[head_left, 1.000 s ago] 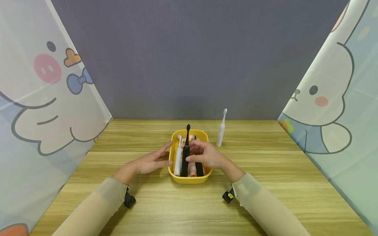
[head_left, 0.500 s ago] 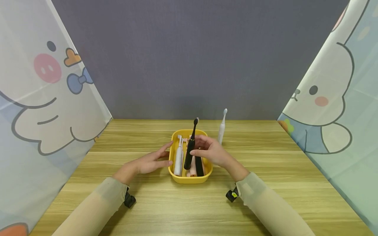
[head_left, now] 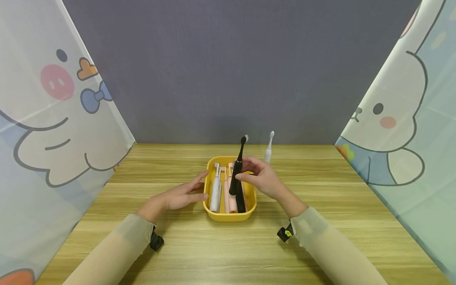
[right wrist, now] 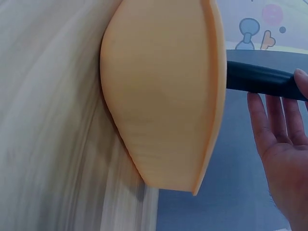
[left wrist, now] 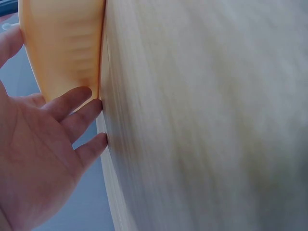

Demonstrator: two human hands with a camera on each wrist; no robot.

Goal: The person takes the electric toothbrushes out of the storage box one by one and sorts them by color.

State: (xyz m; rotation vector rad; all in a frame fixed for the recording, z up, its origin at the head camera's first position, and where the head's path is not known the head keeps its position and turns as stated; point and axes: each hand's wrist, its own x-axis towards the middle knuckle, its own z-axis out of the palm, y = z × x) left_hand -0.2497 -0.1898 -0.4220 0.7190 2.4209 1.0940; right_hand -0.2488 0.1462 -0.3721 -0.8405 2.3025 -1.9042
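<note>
My right hand pinches the handle of a black electric toothbrush between thumb and fingers. The brush leans, head up and to the right, above the yellow bin. From the right wrist view, the handle is raised past the bin's rim. With its fingers spread, my left hand rests against the bin's left side; the left wrist view shows the fingers touching the bin's wall. Inside the bin lie a white electric toothbrush, pink ones and another black one.
A white electric toothbrush stands upright on the wooden table behind my right hand, its lower part hidden. A grey panel closes off the back, and printed cloths hang at both sides.
My right hand has lifted the black toothbrush from among the others and moved it right and away from me, with more tilt. My left hand has stayed at the bin.
</note>
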